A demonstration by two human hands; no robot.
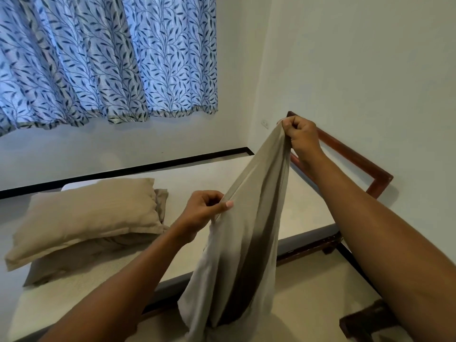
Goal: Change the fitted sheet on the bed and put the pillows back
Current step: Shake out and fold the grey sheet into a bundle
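While hanging bunched, sheet (246,230) gripped in fingers of left hand (204,208), right hand (299,137); pillows (84,218) on mattress (197,174)

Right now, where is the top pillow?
In the head view, the top pillow lies left of the left hand, atop a second pillow on the mattress.

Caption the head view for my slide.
Left hand and right hand hold up a beige fabric sheet above the pale mattress.
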